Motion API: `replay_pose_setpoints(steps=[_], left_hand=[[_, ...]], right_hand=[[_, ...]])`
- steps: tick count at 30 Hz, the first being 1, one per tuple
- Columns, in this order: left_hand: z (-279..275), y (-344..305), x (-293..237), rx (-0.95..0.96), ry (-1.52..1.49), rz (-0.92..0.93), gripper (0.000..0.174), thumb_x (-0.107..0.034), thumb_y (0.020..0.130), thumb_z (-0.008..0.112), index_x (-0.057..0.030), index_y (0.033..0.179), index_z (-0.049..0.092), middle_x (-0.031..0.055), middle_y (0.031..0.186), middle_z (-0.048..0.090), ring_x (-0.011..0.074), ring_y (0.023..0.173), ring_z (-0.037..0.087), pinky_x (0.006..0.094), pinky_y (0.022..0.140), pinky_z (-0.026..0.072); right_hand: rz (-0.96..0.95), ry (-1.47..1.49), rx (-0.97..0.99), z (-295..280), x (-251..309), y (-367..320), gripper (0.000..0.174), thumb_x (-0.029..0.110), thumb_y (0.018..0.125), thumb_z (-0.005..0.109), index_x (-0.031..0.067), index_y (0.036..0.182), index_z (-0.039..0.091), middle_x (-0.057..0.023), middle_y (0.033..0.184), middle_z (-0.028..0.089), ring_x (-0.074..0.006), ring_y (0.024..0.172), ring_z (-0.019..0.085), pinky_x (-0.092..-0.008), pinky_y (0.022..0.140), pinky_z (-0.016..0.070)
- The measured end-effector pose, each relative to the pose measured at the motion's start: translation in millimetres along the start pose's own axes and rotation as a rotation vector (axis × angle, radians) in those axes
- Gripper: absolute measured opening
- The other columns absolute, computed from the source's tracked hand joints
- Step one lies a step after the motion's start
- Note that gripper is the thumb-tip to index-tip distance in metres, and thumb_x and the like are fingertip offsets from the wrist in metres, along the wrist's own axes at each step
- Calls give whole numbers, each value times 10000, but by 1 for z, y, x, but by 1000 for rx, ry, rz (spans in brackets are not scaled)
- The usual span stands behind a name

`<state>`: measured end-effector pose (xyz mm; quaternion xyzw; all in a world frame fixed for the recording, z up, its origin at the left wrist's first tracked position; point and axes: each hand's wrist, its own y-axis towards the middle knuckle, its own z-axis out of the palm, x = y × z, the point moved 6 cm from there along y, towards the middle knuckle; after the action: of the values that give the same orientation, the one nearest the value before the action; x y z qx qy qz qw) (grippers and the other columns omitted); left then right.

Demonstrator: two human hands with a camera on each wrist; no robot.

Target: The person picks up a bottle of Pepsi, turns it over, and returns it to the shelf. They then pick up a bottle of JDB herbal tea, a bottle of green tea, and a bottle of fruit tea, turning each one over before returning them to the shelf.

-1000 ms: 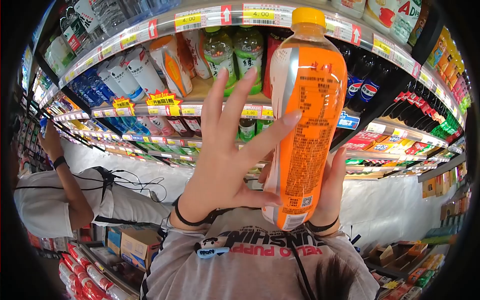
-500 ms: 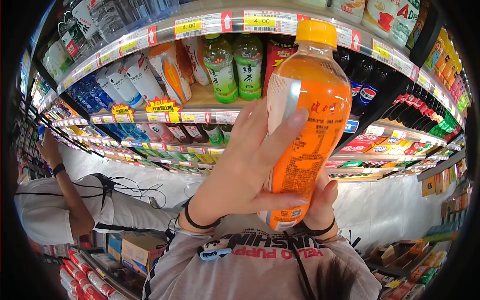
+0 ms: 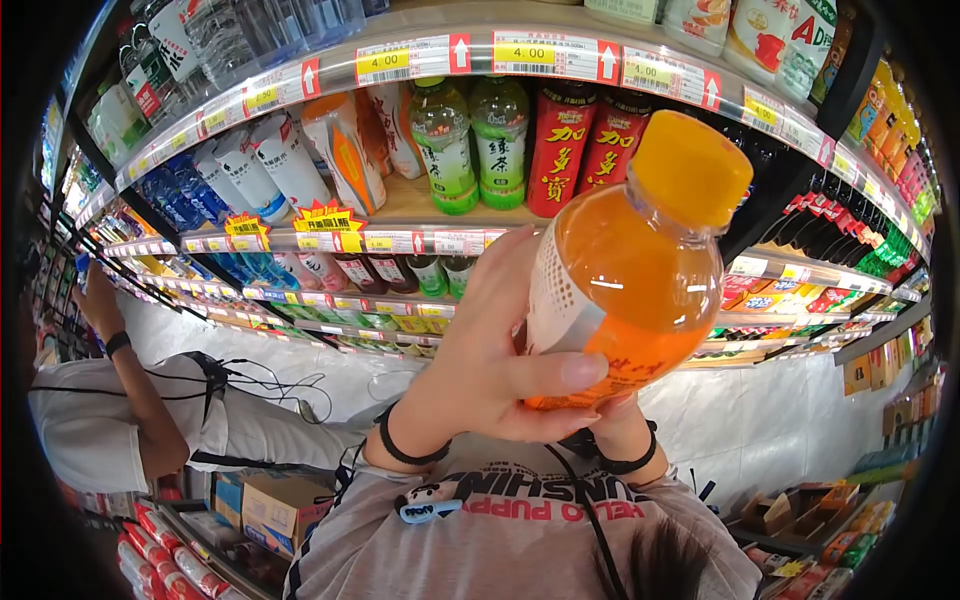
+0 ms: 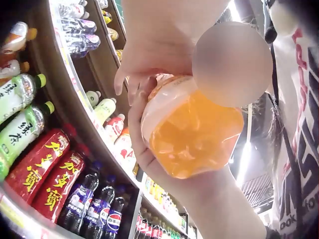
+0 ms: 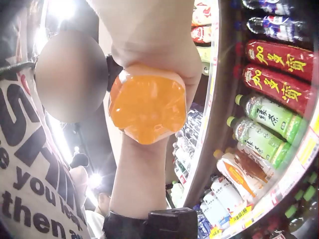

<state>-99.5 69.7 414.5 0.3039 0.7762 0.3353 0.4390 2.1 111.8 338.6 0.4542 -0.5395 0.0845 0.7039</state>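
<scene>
An orange drink bottle [image 3: 650, 290] with a yellow cap [image 3: 692, 168] is tilted so its cap leans up toward the head camera. My left hand [image 3: 490, 345] grips its label from the left, thumb across the front. Lower down, my right hand [image 3: 622, 430] holds the lower part, mostly hidden behind the bottle in the head view. The left wrist view shows the right hand's fingers [image 4: 144, 149] curled round the side. The bottle's base [image 5: 148, 109] faces the right wrist camera, below my right hand [image 5: 154, 55].
Ahead is a drinks shelf [image 3: 400, 215] bearing green tea bottles [image 3: 445, 150], red drinks [image 3: 560, 155] and white-labelled bottles [image 3: 285, 160]. Price tags [image 3: 550, 52] line the shelf edge above. At left stands another person [image 3: 110, 410]; a cardboard box [image 3: 280, 510] sits lower left.
The bottle has come lower and tipped its cap toward the head camera. My left hand's spread fingers have closed round it, and the right hand has moved down with it.
</scene>
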Motion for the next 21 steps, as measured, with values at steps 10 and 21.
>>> replay_pose_setpoints(steps=[10, 21], left_hand=[[-5, 10, -20, 10, 190, 83, 871, -155, 661, 702, 11, 1348, 194, 213, 1300, 366, 311, 1164, 433, 383, 960, 345], [0, 14, -13, -15, -57, -99, 755, -58, 745, 568, 26, 1365, 145, 184, 1392, 232, 280, 1249, 330, 362, 992, 313]], right_hand=[[274, 319, -119, 13, 25, 8, 842, 657, 796, 391, -31, 1275, 318, -145, 1225, 460, -218, 1081, 500, -334, 899, 410], [311, 548, -295, 21, 26, 6, 644, 503, 895, 348, -4, 1289, 310, -124, 1215, 468, -194, 1076, 495, -314, 903, 406]])
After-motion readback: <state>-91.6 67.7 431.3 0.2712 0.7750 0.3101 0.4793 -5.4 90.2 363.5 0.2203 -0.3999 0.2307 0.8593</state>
